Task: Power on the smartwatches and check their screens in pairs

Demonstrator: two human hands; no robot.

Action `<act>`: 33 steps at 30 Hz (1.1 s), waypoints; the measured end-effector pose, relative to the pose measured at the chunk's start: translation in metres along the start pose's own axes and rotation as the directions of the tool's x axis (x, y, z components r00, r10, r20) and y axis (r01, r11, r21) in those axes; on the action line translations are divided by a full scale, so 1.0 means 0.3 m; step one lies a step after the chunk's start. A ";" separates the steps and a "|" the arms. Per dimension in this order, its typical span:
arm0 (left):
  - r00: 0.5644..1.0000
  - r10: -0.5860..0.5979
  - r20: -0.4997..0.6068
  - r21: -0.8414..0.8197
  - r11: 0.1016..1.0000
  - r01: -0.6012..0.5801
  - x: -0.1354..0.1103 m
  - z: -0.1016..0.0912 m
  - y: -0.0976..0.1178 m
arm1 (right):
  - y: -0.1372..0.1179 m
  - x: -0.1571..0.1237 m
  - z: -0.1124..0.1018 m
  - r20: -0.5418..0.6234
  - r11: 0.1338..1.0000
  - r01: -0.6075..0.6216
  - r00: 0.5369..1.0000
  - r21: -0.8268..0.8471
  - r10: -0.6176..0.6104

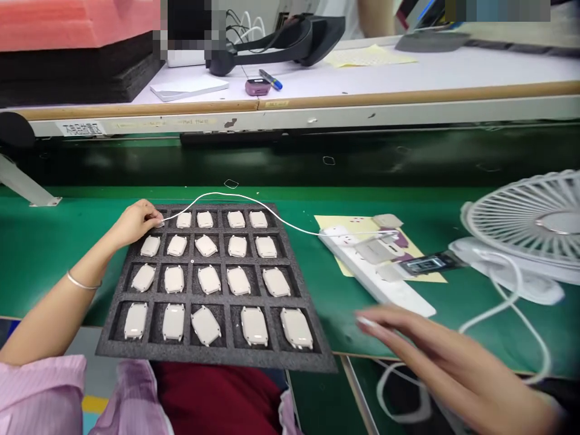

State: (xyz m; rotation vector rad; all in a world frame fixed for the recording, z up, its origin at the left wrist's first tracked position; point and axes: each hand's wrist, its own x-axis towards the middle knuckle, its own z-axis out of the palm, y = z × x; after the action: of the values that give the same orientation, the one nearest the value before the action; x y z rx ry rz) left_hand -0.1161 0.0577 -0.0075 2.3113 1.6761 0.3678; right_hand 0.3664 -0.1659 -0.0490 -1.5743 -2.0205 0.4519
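A black foam tray [235, 356] with square compartments holds rows of pale beige, rounded watch cases [254, 326], most lying flat, some turned askew. My left hand [136, 223] is at the tray's far left corner compartment, its thumb and fingers closed on the end of a thin white cable [235, 194]. What lies in that compartment is mostly hidden by the fingers. From there the cable arcs over the tray to a white power strip [385, 278] on the right. My right hand [435, 356], blurred, hovers near the table's front edge with fingers stretched out and nothing visible in it.
A white fan [534, 223] stands at the right, its cord looping down. By the power strip lie a yellow sheet [328, 225], a loose case [387, 222] and a dark device with a lit screen [423, 264]. A shelf [408, 90] crosses behind, carrying foam blocks [77, 72].
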 end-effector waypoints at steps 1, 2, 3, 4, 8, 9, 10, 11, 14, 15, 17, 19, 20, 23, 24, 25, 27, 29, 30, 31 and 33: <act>1.000 0.026 -0.003 0.016 1.000 -0.026 -0.004 0.002 -0.001 | -0.029 0.087 0.011 0.051 0.999 -0.015 0.999 0.037 0.013; 0.999 0.040 0.002 0.037 0.999 -0.041 -0.009 0.003 -0.002 | -0.053 0.172 0.020 0.077 0.998 -0.026 0.997 0.054 0.022; 0.999 0.045 0.014 0.064 0.997 -0.046 -0.013 0.003 -0.002 | -0.071 0.254 0.029 0.078 0.998 -0.037 0.996 0.057 0.032; 0.998 0.046 0.031 0.101 0.994 -0.049 -0.014 0.002 0.000 | -0.081 0.330 0.038 0.093 0.998 -0.035 0.995 0.053 0.030; 0.996 0.038 0.081 0.372 0.926 -0.066 0.003 -0.008 0.029 | -0.071 0.570 0.098 0.099 0.993 0.115 0.989 -0.023 -0.112; 0.995 0.039 0.091 0.446 0.892 -0.075 0.010 -0.012 0.044 | -0.063 0.615 0.116 0.089 0.985 0.160 0.984 -0.061 -0.154; 0.993 0.042 0.107 0.507 0.857 -0.091 0.018 -0.016 0.060 | -0.055 0.654 0.132 0.091 0.976 0.192 0.979 -0.107 -0.182; 0.990 0.045 0.132 0.551 0.827 -0.111 0.025 -0.020 0.077 | -0.049 0.689 0.146 0.121 0.962 0.231 0.969 -0.146 -0.214; 0.980 0.012 0.197 0.599 0.790 -0.130 0.043 -0.035 0.114 | -0.040 0.761 0.159 0.252 0.914 0.344 0.924 -0.214 -0.289; 0.980 -0.014 0.200 0.589 0.801 -0.108 0.048 -0.043 0.116 | -0.040 0.776 0.155 0.288 0.902 0.372 0.908 -0.218 -0.305; 0.980 -0.074 0.185 0.491 0.871 -0.027 0.060 -0.064 0.099 | -0.042 0.798 0.142 0.345 0.887 0.409 0.881 -0.215 -0.322; 0.976 -0.123 0.181 0.340 0.939 0.056 0.072 -0.090 0.060 | -0.049 0.815 0.130 0.407 0.879 0.427 0.856 -0.213 -0.318; 0.973 -0.142 0.182 0.248 0.964 0.095 0.078 -0.103 0.037 | -0.055 0.823 0.127 0.436 0.877 0.429 0.846 -0.217 -0.306; 0.964 -0.157 0.212 -0.039 0.985 0.169 0.091 -0.126 -0.022 | -0.075 0.843 0.133 0.494 0.870 0.431 0.825 -0.239 -0.273; 0.961 -0.139 0.238 -0.133 0.976 0.174 0.093 -0.126 -0.033 | -0.083 0.848 0.139 0.503 0.865 0.433 0.822 -0.252 -0.265; 0.957 -0.110 0.269 -0.204 0.964 0.169 0.094 -0.122 -0.039 | -0.089 0.852 0.145 0.508 0.859 0.437 0.821 -0.268 -0.259; 0.946 -0.061 0.319 -0.264 0.953 0.151 0.096 -0.109 -0.040 | -0.100 0.855 0.155 0.509 0.852 0.430 0.827 -0.298 -0.239; 0.940 -0.058 0.335 -0.283 0.946 0.159 0.098 -0.095 -0.036 | -0.104 0.853 0.155 0.494 0.874 0.388 0.844 -0.294 -0.208; 0.939 -0.070 0.337 -0.284 0.943 0.172 0.099 -0.090 -0.035 | -0.103 0.852 0.150 0.482 0.900 0.350 0.855 -0.261 -0.192; 0.936 -0.085 0.340 -0.281 0.941 0.188 0.100 -0.087 -0.035 | -0.100 0.851 0.141 0.469 0.934 0.293 0.867 -0.205 -0.169; 0.929 -0.115 0.352 -0.256 0.943 0.214 0.101 -0.087 -0.035 | -0.086 0.851 0.118 0.461 0.991 0.131 0.881 -0.031 -0.102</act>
State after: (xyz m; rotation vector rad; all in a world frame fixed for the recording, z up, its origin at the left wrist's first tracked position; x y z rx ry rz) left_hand -0.1254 0.0913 0.0146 1.8796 1.5197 0.1620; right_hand 0.2798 0.0752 -0.0107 -1.4679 -2.4876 0.7831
